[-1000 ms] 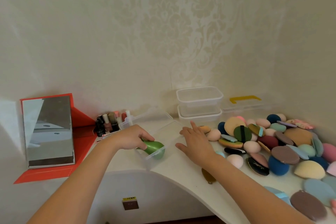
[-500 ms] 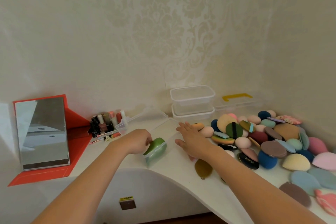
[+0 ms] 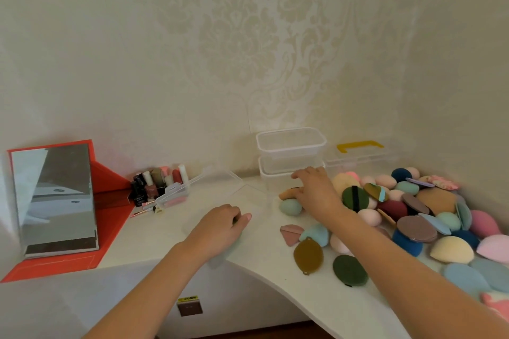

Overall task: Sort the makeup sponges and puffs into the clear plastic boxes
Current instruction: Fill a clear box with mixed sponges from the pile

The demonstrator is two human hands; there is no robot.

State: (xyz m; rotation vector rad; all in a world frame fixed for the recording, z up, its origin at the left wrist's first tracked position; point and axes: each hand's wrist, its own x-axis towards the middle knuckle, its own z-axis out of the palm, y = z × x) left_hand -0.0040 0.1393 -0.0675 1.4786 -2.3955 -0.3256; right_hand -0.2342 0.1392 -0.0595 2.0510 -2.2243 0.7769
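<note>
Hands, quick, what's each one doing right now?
Left hand: curled over the clear box, grip cannot be told.
Right hand: open, reaching into the sponges, holding nothing.

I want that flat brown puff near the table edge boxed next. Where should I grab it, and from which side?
Take the brown puff by its near rim, coming from above at the table's front edge. It lies flat and apart from the pile, so pinch thumb under, fingers on top. The right hand is closer.

A home dressing corner. Damask wallpaper (image 3: 248, 36) backs a white worktop (image 3: 275, 281). On it stand a mirror (image 3: 55, 198), nail polish bottles (image 3: 150, 187) and heaped makeup puffs (image 3: 413, 212).
</note>
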